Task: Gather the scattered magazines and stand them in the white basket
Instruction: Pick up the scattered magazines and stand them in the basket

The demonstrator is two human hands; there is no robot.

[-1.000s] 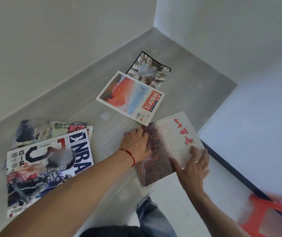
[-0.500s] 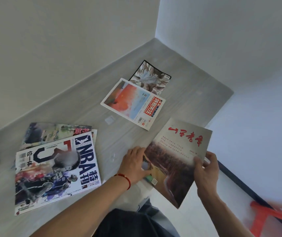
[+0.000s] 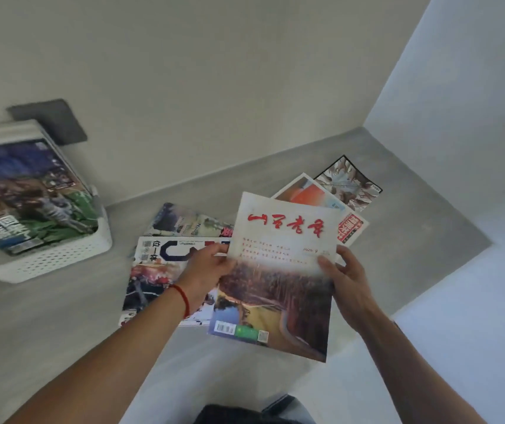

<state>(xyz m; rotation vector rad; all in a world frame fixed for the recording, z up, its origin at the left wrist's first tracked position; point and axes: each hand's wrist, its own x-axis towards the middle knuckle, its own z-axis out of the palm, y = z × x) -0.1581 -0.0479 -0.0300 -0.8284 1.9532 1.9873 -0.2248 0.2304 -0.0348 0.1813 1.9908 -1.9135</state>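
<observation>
Both hands up off the grey desk top (image 3: 275, 166) w/ a cream-covered magazine with red brush lettering and a brown forest photo (image 3: 278, 280). Left hand (image 3: 207, 273) pinches its left edge, right hand (image 3: 344, 278) clamps the right edge, thumb on the cover. The mag is lifted clear, tilted toward the camera. Far left: white perforated plastic basket (image 3: 49, 261), one glossy magazine with a blue-and-green cover (image 3: 24, 194) leaning inside it. Flat on the desk: white basketball magazine with a dark blue letter (image 3: 153, 270) over a grey-green one (image 3: 184, 223); behind the held mag, an orange-and-white magazine (image 3: 312, 191) and a black-bordered one (image 3: 349, 182), overlapping.
</observation>
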